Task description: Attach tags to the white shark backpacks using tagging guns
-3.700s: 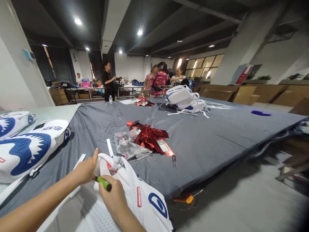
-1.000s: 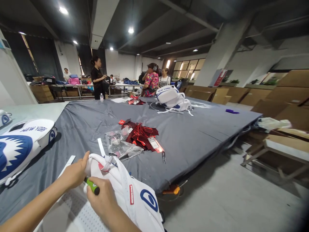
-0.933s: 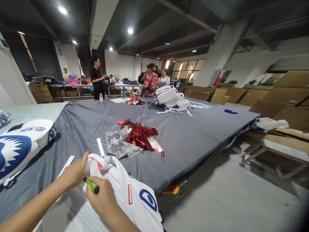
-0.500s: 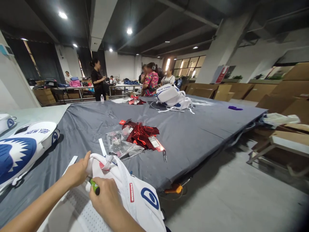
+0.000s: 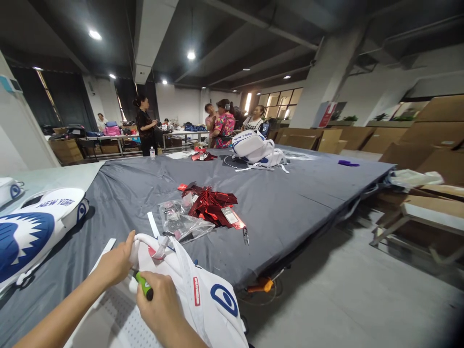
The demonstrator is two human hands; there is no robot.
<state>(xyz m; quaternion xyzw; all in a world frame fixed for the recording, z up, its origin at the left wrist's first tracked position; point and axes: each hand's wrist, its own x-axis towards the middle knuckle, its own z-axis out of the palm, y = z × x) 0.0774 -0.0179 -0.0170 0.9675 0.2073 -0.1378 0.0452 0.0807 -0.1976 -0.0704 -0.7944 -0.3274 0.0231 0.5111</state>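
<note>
A white backpack (image 5: 203,302) with a blue oval mark and a red label lies at the near edge of the grey-covered table (image 5: 290,203). My left hand (image 5: 115,263) pinches the backpack's top edge, thumb raised. My right hand (image 5: 161,304) is closed around a small green-handled tool (image 5: 144,286), its tip hidden against the fabric between my hands. Just beyond lie a clear plastic bag (image 5: 183,223), a heap of red foil tags (image 5: 212,204) and small snips (image 5: 246,236).
White-and-blue "NEW YORK" backpacks (image 5: 32,232) lie at the left; another pile (image 5: 258,151) sits at the far side. Several people (image 5: 223,128) stand behind the table. Cardboard sheets (image 5: 416,145) and a low bench (image 5: 427,217) are on the right, above grey floor.
My hands have stayed on the backpack and the tool, shifting only slightly. The view has swung a little, and the people at the back have moved about.
</note>
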